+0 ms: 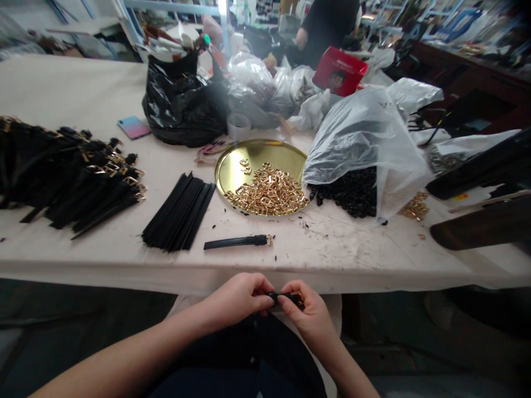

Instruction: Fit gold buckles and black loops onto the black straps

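Just off the table's front edge, my left hand and my right hand pinch a black strap between them. A bit of gold, likely a buckle, shows by the right fingers; much of the strap is hidden. On the table ahead lies one black strap with a gold buckle. Left of it is a stack of plain black straps. A round gold tray holds a heap of gold buckles. Small black pieces spill from a clear plastic bag.
Bundles of buckled black straps cover the table's left side, near a phone. A black plastic bag, a clear cup and a red box stand behind. Dark cylinders jut in at right. Another person is beyond.
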The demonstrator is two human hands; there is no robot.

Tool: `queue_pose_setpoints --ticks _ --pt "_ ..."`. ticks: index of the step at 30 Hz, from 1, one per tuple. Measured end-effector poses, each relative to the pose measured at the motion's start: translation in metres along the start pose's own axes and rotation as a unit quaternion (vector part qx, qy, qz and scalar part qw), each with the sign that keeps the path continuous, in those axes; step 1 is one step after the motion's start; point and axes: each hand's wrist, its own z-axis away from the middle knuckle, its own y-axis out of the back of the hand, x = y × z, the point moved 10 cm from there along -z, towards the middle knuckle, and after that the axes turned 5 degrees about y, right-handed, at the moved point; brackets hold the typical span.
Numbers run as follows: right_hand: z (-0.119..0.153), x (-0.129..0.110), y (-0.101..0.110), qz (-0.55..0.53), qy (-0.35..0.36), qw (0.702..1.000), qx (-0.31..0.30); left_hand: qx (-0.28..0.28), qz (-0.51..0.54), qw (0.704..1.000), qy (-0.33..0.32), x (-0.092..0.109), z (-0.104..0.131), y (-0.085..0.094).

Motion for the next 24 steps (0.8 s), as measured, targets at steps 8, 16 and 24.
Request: queue_pose_setpoints --ticks 8,16,24 --pt "0.009 -0.011 -0.004 -0.001 0.033 0.998 -0.046 -0.007 -0.017 1.000 -0.003 -0.001 0.009 -0.010" --pt "0.020 0.026 -0.008 -0.190 -0.089 0.977 0.046 -0.006 -0.002 0.999 -0.033 0.009 0.007 -0.014" --pt "0.015 0.027 -0.004 -0.171 -0.095 0.974 0.115 0.038 -0.027 0.999 -0.006 0.001 0.000 -0.002"
